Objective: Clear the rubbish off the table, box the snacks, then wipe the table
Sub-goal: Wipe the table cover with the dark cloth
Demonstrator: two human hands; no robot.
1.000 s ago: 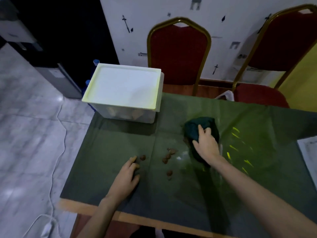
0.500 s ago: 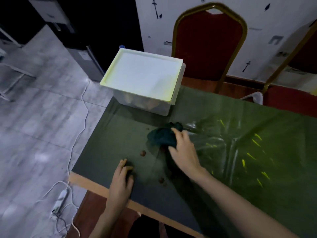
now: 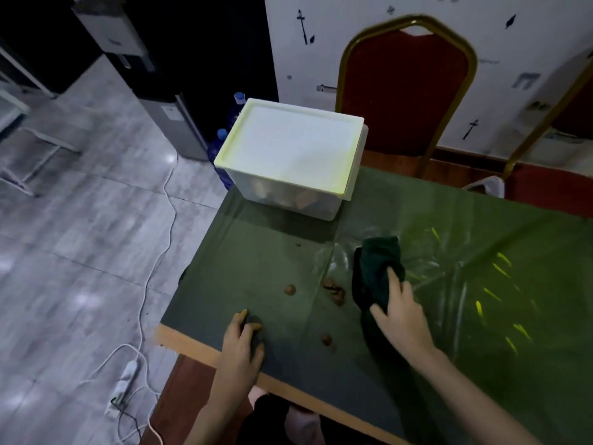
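the right hand (image 3: pixel 401 316) grasps a bunched dark cloth (image 3: pixel 377 268) on the table (image 3: pixel 189 344), fingers bent over it and the thumb at its near edge. the left hand (image 3: pixel 242 345) rests close to the table's front edge, fingers loosely bent, holding nothing i can make out. the white box (image 3: pixel 288 155) stands with its lid on at the far left corner, so wiping looks like the step in hand. brown crumbs (image 3: pixel 335 290) lie just left of the cloth, with a few more scattered toward the left hand and the front edge. i'd draw the cloth leftward in slow, overlapping strokes, herding the crumbs into one heap rather than flicking them onto the floor. the left hand could cup at the edge to catch them. the clear plastic cover (image 3: pixel 449 271) is wrinkled beside the cloth, so pressing it flat first should stop bits hiding in the folds. opening the cloth out wider would likely cover more with each pass. the strip along the box wants a wipe too.
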